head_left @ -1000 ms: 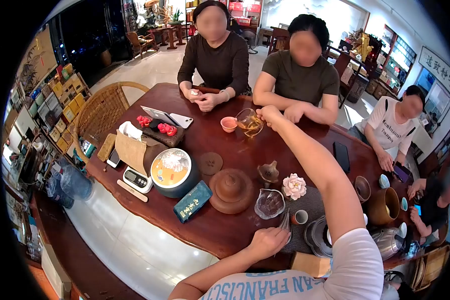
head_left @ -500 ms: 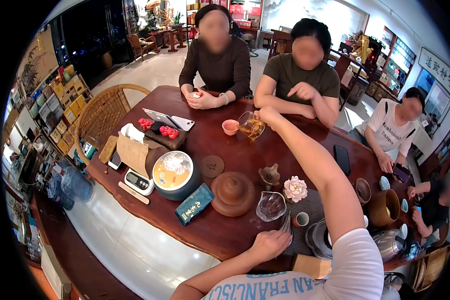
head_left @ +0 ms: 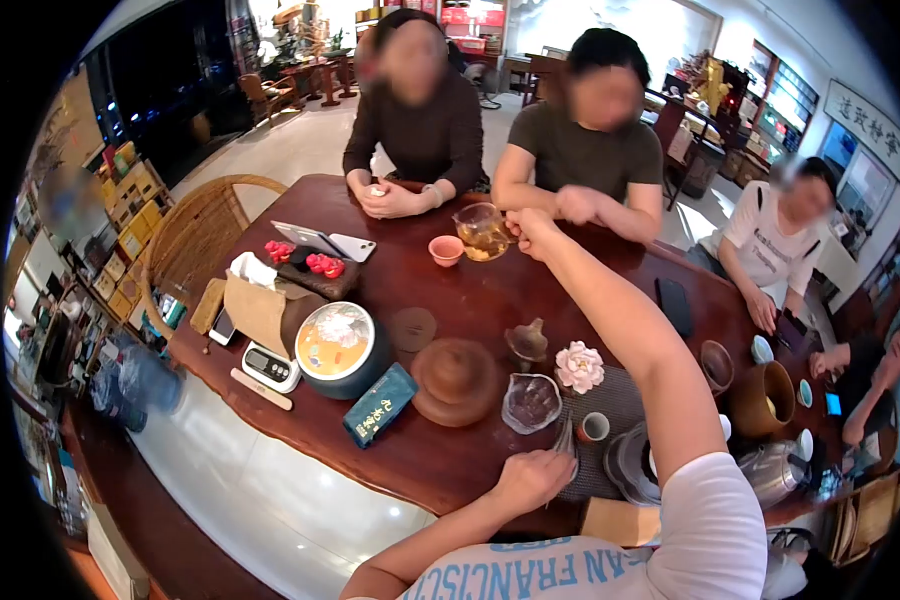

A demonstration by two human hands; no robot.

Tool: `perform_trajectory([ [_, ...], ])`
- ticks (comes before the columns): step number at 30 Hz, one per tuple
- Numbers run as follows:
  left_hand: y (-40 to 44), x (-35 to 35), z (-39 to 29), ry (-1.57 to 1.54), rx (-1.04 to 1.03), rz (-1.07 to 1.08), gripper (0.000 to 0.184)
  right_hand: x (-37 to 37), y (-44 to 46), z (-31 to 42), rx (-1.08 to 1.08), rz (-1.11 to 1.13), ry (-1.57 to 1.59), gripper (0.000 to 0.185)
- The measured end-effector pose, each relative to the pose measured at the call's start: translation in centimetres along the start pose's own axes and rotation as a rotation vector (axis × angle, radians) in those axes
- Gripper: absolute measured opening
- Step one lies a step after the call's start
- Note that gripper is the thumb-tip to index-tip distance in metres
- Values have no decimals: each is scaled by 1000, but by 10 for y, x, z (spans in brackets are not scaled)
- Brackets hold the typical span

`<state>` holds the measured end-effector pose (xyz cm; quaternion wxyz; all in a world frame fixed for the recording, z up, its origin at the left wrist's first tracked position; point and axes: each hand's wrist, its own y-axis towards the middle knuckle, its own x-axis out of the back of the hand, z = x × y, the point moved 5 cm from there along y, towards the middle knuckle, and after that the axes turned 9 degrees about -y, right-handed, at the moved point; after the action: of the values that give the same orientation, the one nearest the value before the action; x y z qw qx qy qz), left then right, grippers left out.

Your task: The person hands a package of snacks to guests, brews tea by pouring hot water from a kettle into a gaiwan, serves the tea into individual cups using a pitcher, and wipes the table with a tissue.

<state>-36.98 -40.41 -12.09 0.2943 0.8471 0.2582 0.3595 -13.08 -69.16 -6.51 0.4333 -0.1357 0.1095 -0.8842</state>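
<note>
My right hand [head_left: 532, 232] stretches across the table, its fingers closed on the handle of a glass tea pitcher [head_left: 483, 235] with amber tea in it. Just left of the pitcher stands a small pink cup [head_left: 446, 250]. My left hand [head_left: 535, 480] rests near the table's front edge with curled fingers, beside a woven grey mat [head_left: 610, 400]; whatever they grip is hidden. Thin grey strands [head_left: 566, 436] show just above these fingers. Near this hand are a clear glass bowl [head_left: 532, 404], a small white cup [head_left: 594, 427] and a pink flower [head_left: 579, 367].
A brown lidded clay pot [head_left: 456, 382], a teal packet [head_left: 381, 405], a round canister [head_left: 338, 350] and a small scale [head_left: 270, 367] stand to the left. A kettle [head_left: 773, 467] and wooden bowl [head_left: 762, 406] are at right. Two people sit opposite; others sit at right.
The pitcher has gone from tilted toward the pink cup to more upright, still in my right hand. A person opposite has lowered a raised hand. The view has shifted slightly.
</note>
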Motion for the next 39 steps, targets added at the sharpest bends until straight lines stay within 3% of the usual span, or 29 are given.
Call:
perform_trajectory([
  [4,-1,-1,1,-3,-15,42,4,1,-42,17,133,3,279,9],
  [6,-6,-6,4,36,7,46,5,28,42,-14,226,205,428,10],
  [7,-7,-7,6,51,2,51,4,35,24,4,325,175,245,13],
  [8,-3,-6,1,60,-3,46,4,47,12,4,169,223,185,19],
  [10,-3,-6,2,53,11,42,3,72,2,14,261,205,268,29],
  [12,-4,-6,0,2,-26,-15,4,101,-133,59,374,-269,69,32],
  [14,-4,-4,-3,-7,-23,-19,3,136,-162,61,374,-355,174,26],
  [17,0,-4,-20,17,-108,5,3,190,-240,65,426,-512,87,21],
  [20,8,-12,-53,-80,-168,23,3,246,-283,51,394,-425,243,24],
  [22,14,-25,-80,-159,-259,60,7,284,-335,37,299,-593,178,25],
  [31,24,-143,-196,-222,-646,477,20,460,-491,-54,253,-880,235,25],
  [34,21,-187,-211,-315,-621,561,24,516,-527,-92,193,-965,190,27],
  [37,15,-227,-216,-314,-619,670,12,557,-563,-130,217,-1011,199,26],
  [39,12,-250,-216,-293,-626,738,13,581,-580,-158,177,-1085,281,27],
])
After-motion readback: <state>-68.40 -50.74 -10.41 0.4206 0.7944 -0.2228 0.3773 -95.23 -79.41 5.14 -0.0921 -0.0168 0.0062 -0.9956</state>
